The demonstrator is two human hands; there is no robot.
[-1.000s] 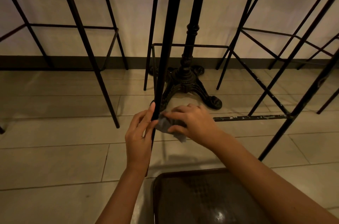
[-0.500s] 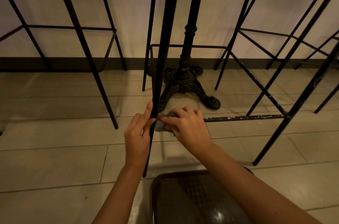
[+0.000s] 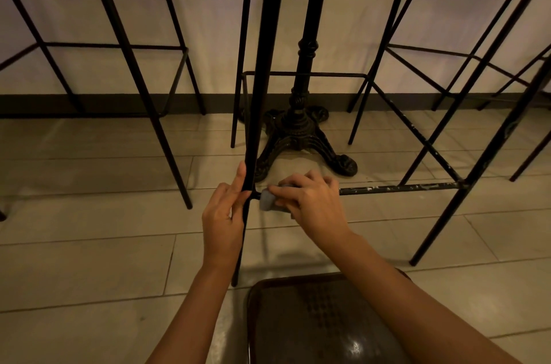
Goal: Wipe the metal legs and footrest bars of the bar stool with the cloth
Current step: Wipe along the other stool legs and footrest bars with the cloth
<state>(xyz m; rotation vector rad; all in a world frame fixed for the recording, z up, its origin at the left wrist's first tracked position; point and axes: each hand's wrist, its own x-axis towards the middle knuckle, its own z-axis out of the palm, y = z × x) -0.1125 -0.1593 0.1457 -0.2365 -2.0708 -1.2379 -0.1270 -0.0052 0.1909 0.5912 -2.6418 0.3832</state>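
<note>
The left hand (image 3: 222, 216) grips the stool's near leg (image 3: 262, 71), a black metal bar that rises steeply through the middle of the view. Its thumb lies up along the leg's left side and its fingers (image 3: 238, 205) curl round the bar just at the joint where the footrest bar (image 3: 399, 188) meets it. The leg runs on down past the wrist to the floor (image 3: 89, 259).

The right hand (image 3: 310, 199) is just to the right of that joint, on the footrest bar. Its fingers are bent over a small grey cloth (image 3: 266, 199), clamped on it and pressing it round the bar's left end. Only a wad of the cloth shows, at the fingertips, close beside the leg. The two hands are near each other but not touching.

The footrest bar runs level to the right from under the right hand to the stool's other near leg (image 3: 483, 160). It is black with pale scuffs and chips along its length. A second, thinner bar slants back from that corner toward the wall.

Behind the hands stands an ornate cast-iron table base (image 3: 298, 137) with splayed feet and a turned column. More thin-legged black stools stand to the left (image 3: 125, 44) and right, against a pale wall with a dark skirting board. The floor is of light, long tiles. At the bottom edge lies a dark brown seat (image 3: 322, 322) with a glossy, patterned surface, between the forearms.
</note>
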